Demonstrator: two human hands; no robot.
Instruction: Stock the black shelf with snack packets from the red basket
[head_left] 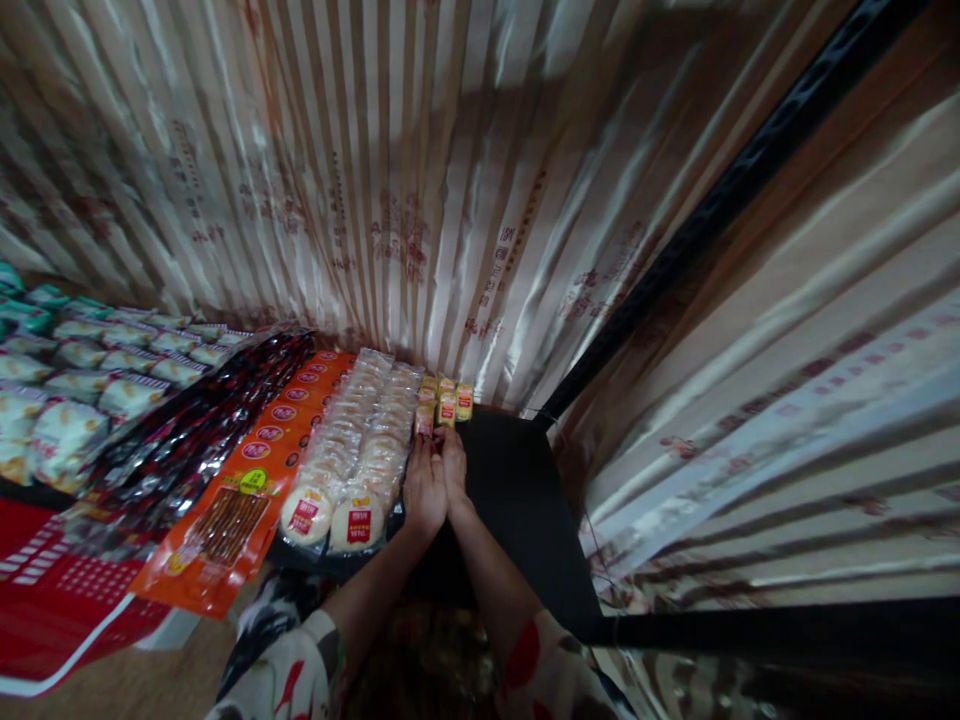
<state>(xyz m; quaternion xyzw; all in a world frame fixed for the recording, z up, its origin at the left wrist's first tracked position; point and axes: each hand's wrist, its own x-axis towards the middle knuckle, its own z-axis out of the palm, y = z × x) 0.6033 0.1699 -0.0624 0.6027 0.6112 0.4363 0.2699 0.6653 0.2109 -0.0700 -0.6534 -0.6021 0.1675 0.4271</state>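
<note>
My left hand (424, 488) and my right hand (453, 460) lie side by side on a black shelf surface (517, 490), fingers pointing away from me. Their fingertips reach a small row of yellow snack packets with red labels (444, 402) standing by the back curtain. The fingers are bunched around the nearest packet, but the dim light hides the grip. Just left of my left hand lie two rows of clear-wrapped round white cakes (352, 450).
Overlapping orange packets (255, 470), dark glossy packets (187, 430) and green-white bags (90, 370) fill the shelf to the left. A striped shiny curtain (420, 180) hangs behind and at the right. A black frame bar (735, 170) runs diagonally.
</note>
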